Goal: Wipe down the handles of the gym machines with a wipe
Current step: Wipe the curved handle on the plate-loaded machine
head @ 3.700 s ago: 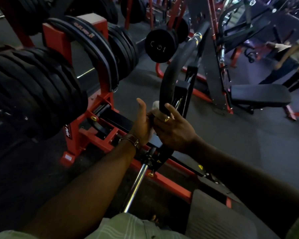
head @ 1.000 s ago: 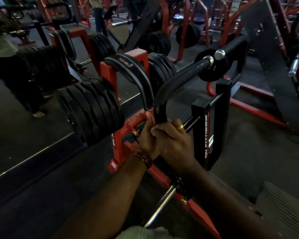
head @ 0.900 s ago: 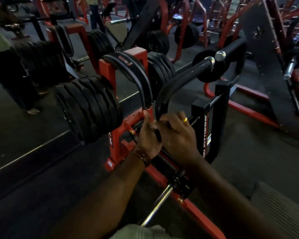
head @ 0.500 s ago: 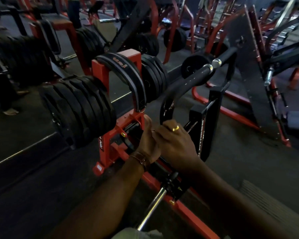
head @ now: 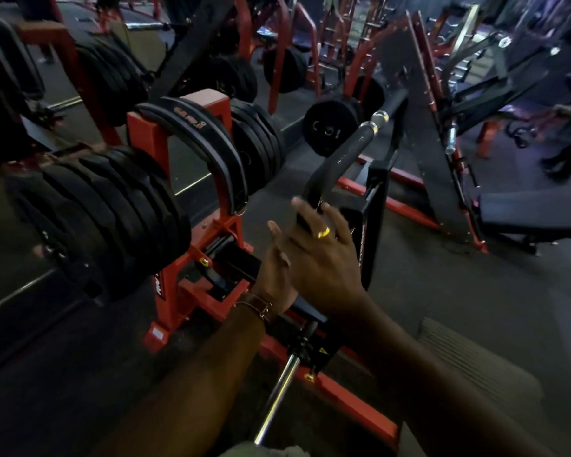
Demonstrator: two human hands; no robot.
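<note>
Right hand (head: 323, 255), fingers spread nearly straight, lies against the lower curved black handle (head: 335, 163) at frame centre; left hand (head: 276, 268) is open beside it. No wipe is visible. The handle looks rigid and fixed, probably best wrapped fully.

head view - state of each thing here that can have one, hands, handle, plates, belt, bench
right hand: fingers on the lower handle, ring visible
left hand: fingers straight, beside the right hand
wipe: not visible
curved black handle: bare above the hands
weight plates: racked on the red stand
lifting belt: draped over the stand's top
bench: unoccupied
</note>
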